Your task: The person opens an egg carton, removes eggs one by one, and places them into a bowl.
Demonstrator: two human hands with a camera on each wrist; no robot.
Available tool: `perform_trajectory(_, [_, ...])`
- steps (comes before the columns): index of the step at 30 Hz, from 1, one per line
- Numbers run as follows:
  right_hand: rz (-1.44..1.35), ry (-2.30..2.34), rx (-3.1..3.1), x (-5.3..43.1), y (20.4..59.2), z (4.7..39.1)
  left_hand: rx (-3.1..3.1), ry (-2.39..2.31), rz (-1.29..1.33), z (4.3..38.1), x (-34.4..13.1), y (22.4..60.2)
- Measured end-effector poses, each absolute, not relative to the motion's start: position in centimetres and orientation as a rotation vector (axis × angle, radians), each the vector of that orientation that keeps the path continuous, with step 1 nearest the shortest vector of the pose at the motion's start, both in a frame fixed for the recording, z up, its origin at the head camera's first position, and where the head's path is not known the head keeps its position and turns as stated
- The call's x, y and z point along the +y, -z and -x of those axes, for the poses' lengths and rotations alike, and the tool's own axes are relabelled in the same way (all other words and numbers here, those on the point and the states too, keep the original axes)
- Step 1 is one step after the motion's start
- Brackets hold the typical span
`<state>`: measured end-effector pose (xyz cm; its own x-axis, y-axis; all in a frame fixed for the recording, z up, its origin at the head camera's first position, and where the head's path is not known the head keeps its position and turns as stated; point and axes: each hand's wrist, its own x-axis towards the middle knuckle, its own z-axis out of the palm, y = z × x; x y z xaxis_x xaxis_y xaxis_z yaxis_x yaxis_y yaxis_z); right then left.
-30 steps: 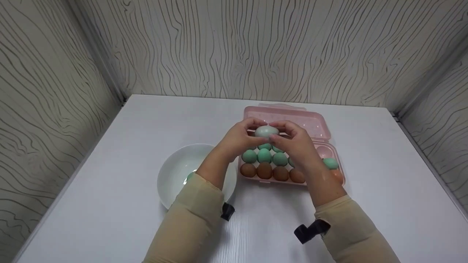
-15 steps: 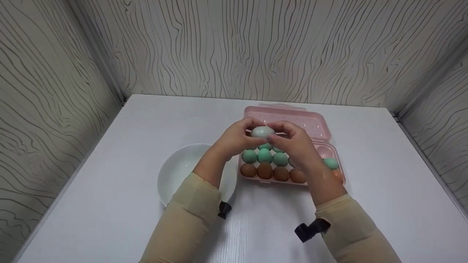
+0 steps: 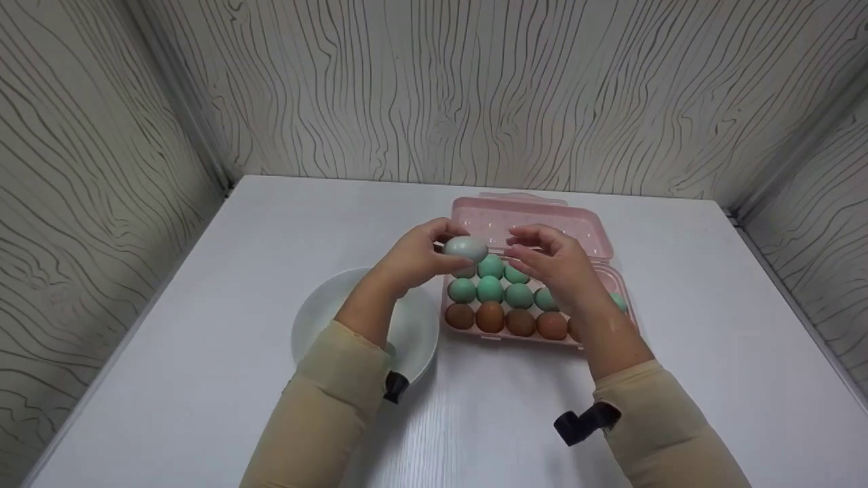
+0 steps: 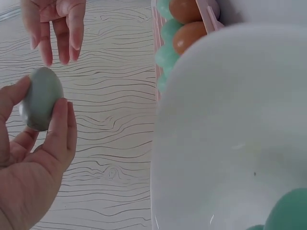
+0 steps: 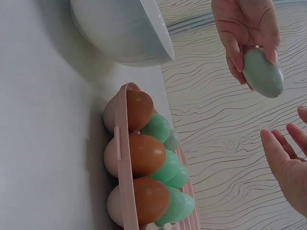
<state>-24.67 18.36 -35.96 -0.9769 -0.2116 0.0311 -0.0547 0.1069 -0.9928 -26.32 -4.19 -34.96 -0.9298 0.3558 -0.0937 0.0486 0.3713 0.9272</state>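
A pale green egg (image 3: 466, 250) is pinched between the thumb and fingers of my left hand (image 3: 415, 257), above the left side of the egg carton. In the left wrist view the egg (image 4: 42, 99) shows whole, its long side upright between the fingertips. My right hand (image 3: 557, 263) is apart from it, fingers loosely bent and nothing between them. Below both hands lies the pink egg carton (image 3: 491, 337), lid (image 3: 569, 234) raised at the back. Brown eggs (image 3: 490, 316) fill its front row, with green eggs (image 3: 490, 289) behind. The right forearm covers part of its right side.
Left of the carton stands a white bowl (image 3: 319, 312), partly under my left forearm. Green eggs (image 4: 290, 213) lie inside it. All this is on a white table (image 3: 224, 285) with wood-patterned panels (image 3: 434, 88) behind and at the sides.
Both hands held the egg earlier; the right hand has let go and drawn slightly right. My left hand has moved left with the egg, opening a gap between the hands.
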Motion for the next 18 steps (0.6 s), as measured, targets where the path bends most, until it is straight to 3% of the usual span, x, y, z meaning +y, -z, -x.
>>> perform_trajectory(18, [0.207, 2.078, 2.219, 19.6, 36.6, 25.2, 2.419, -1.203, -0.249, 26.5, -7.4, 36.7])
